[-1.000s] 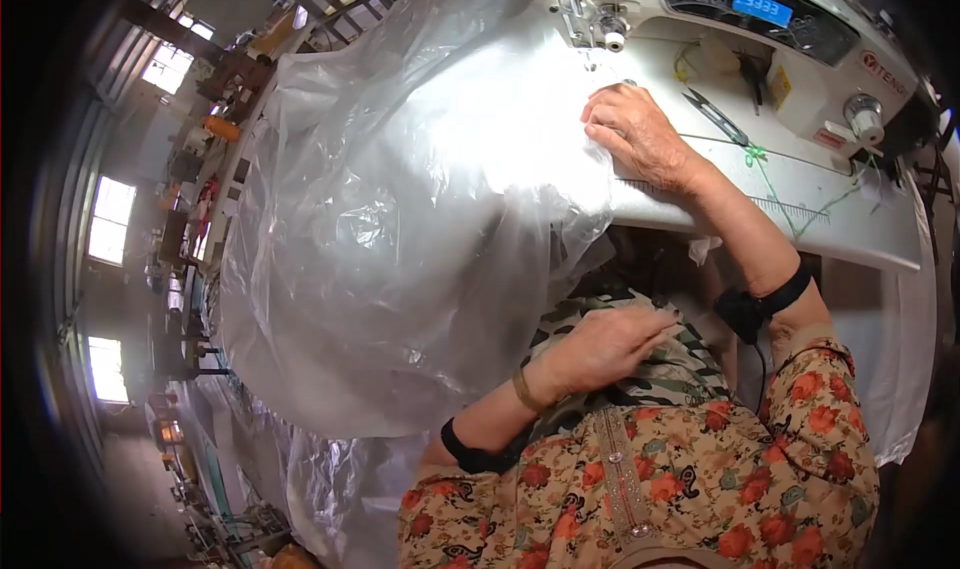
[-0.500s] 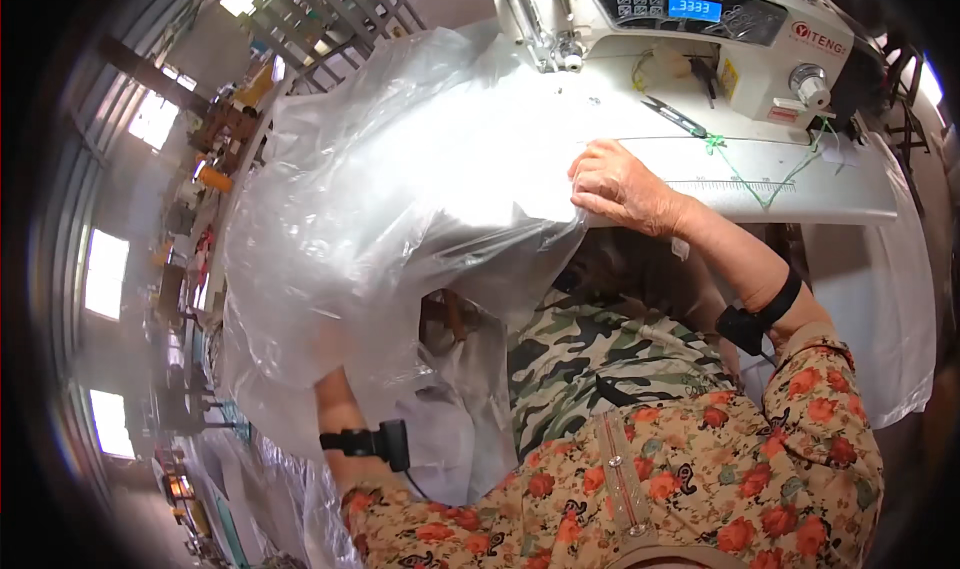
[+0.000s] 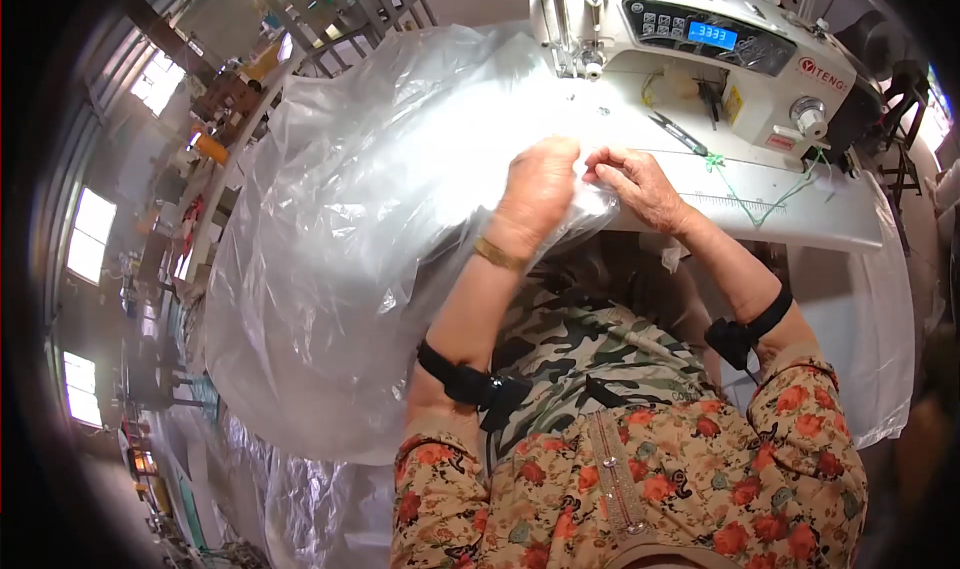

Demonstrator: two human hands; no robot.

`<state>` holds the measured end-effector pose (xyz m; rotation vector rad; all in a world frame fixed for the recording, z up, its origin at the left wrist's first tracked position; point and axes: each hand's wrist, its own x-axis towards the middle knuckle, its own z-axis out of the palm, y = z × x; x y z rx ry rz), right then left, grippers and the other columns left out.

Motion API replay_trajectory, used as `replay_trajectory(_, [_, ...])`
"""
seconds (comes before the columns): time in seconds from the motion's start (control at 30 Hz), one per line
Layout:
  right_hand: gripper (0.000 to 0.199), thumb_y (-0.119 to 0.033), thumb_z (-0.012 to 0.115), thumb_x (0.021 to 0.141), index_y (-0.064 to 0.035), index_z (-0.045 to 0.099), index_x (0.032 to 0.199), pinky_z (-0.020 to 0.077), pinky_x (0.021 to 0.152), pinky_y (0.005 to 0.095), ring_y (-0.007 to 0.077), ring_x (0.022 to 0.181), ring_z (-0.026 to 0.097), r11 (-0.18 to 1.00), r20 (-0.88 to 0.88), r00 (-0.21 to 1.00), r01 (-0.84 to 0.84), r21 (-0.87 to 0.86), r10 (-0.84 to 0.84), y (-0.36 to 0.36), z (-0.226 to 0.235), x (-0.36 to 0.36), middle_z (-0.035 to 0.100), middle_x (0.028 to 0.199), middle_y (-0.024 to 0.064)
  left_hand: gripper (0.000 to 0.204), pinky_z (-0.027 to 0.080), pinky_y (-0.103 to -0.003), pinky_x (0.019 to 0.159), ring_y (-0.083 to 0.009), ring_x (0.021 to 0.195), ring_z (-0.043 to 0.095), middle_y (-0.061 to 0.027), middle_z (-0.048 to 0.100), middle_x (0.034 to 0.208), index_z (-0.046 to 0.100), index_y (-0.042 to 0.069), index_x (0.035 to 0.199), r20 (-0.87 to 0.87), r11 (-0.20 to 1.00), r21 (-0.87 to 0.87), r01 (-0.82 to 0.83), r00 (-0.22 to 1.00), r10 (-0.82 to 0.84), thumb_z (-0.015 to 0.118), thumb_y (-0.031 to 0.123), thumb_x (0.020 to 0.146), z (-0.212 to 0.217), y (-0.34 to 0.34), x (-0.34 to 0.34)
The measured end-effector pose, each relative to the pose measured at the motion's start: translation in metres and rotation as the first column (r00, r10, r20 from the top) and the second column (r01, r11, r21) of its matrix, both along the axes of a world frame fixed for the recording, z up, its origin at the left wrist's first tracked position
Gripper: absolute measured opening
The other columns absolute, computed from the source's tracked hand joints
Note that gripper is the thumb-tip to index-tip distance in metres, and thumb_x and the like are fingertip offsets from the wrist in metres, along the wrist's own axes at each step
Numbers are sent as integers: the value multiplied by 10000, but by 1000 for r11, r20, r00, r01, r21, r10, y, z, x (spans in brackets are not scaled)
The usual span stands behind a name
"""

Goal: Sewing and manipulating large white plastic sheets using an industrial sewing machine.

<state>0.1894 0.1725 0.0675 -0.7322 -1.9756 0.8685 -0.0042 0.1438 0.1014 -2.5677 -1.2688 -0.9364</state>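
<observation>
A large sheet of clear plastic film (image 3: 340,239) covers the left of the sewing table and hangs over its front edge. My left hand (image 3: 540,189), slightly blurred, is closed on the film near its right end. Close beside it, my right hand (image 3: 645,187) pinches the film's edge with bent fingers and thumb. The fingertips of both hands nearly meet, and glare partly hides the film between them. Behind them stands a white sewing machine (image 3: 735,79), its needle area just beyond my hands.
Thread snips (image 3: 682,135) lie on the table (image 3: 840,227) right of my hands, tied to a green cord (image 3: 735,197). More plastic (image 3: 310,504) hangs at the lower left. A grey slatted rack (image 3: 345,14) stands at the back left, and a cluttered bench (image 3: 225,159) runs along the left.
My left hand has come up from the film's lower left to its right end, beside my right hand. The film has spread flatter over the front edge. My right hand has stayed near its place.
</observation>
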Motion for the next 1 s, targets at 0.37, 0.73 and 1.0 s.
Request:
replay_trajectory(0.37, [158,-13,604,844,-36,599,1001,496,718,371,290,760,599,963,127,981,113,244,-148,15,-4,12,603,853,142,147,468,-406,850,-318,940,572,-127,598,968,667,31,971,127,977,-70,-201,970,209,636,95,842,-16,-10,-63])
replay_trajectory(0.73, [248,-148,700,804,-48,604,1010,442,888,408,292,990,570,915,305,947,-27,402,-105,3,-3,10,613,1034,101,118,497,-369,706,-309,754,628,-162,653,835,655,11,929,73,967,-240,84,995,-68,609,58,831,3,10,-1])
replay_trajectory(1.0, [340,-313,741,786,-100,641,1032,377,968,407,258,1111,520,932,466,880,-86,351,-94,8,13,22,627,1129,54,352,473,-325,667,-198,698,565,-77,569,781,604,49,1008,59,952,-289,98,995,-84,791,156,730,-9,-17,-24])
